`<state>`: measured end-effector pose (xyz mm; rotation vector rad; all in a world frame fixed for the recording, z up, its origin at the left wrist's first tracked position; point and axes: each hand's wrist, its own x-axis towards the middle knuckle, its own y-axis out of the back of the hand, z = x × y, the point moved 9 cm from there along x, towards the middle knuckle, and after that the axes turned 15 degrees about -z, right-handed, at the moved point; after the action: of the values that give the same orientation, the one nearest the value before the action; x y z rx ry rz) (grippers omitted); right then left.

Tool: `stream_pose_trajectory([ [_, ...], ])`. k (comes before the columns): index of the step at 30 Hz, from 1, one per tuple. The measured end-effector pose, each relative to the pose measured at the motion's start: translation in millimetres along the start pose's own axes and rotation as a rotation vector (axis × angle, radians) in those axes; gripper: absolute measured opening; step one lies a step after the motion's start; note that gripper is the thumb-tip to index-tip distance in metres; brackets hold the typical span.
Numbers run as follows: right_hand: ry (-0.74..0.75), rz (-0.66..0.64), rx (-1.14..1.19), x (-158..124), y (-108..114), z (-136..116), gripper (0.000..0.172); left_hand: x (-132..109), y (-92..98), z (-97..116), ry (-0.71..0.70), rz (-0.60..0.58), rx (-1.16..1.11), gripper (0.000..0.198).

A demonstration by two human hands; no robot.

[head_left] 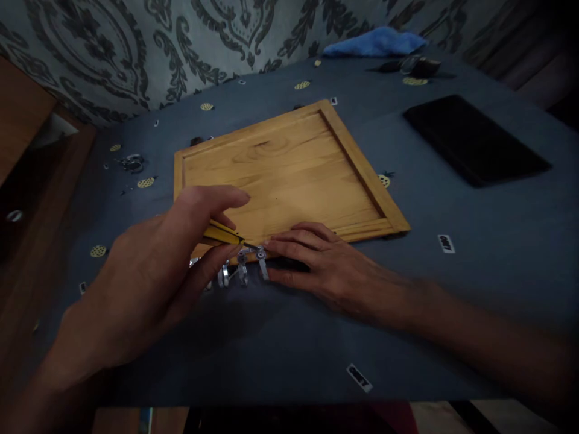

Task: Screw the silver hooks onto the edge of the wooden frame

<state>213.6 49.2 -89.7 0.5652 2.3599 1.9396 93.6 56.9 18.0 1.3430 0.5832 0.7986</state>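
Note:
My left hand [149, 259] is closed around a yellow-handled screwdriver [221, 234]. Its thin shaft points right, and the tip meets a metal hinge [262, 265] at the near edge of a framed wooden cabinet door [280, 193]. My right hand [335, 271] lies at that same edge, its fingertips above and its thumb below, closed on the hinge from the right. More shiny metal hinge parts [224, 275] stick out along the edge, partly hidden by my left fingers. The door lies flat with its recessed face up.
On the blue patterned tablecloth, a dark flat slab [474, 141] lies to the right. A blue cloth [375, 42] and a dark, unclear object [414, 65] are at the back right. Small metal pieces [131, 163] lie left of the door. Brown furniture [27, 120] borders the left side.

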Motion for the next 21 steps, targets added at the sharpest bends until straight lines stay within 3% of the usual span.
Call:
stream_pose_trajectory([
  [9, 0.003, -0.025, 0.010, 1.5, -0.4, -0.1, 0.031, 2.0, 0.8, -1.4, 0.050, 0.028, -0.007, 0.020],
  [16, 0.009, -0.008, 0.020, 0.7, 1.8, -1.4, 0.032, 2.6, -1.7, -3.8, -0.005, -0.017, -0.042, 0.025],
  [21, 0.003, -0.022, 0.014, 1.2, 2.3, -1.3, 0.033, 2.9, -1.9, -8.9, 0.031, -0.004, -0.101, 0.028],
])
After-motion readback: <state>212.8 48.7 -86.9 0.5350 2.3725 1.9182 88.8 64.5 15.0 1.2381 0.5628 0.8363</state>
